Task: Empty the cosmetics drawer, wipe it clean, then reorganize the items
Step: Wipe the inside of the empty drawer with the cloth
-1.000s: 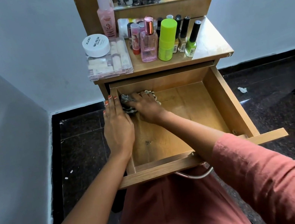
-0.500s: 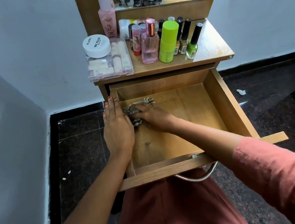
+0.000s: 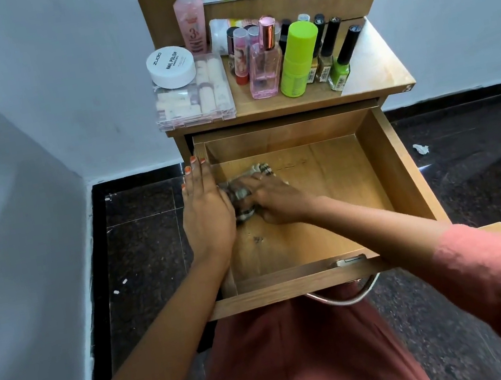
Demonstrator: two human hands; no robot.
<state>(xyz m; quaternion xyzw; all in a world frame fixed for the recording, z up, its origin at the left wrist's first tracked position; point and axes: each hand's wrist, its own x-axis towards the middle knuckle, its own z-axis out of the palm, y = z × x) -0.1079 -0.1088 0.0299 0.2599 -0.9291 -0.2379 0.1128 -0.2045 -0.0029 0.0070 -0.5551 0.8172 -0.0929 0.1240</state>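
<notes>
The right hand point(image 3: 273, 201) presses a bunched checked cloth point(image 3: 243, 196) onto the drawer point(image 3: 392, 164) floor at its left side, fingers curled over it, while the left hand point(image 3: 206, 212) lies flat on the left wall, apparently steadying the drawer, with the cosmetics point(image 3: 298, 59) parked on top.

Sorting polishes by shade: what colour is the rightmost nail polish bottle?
Bright green nail polish bottle, black cap; head view.
</notes>
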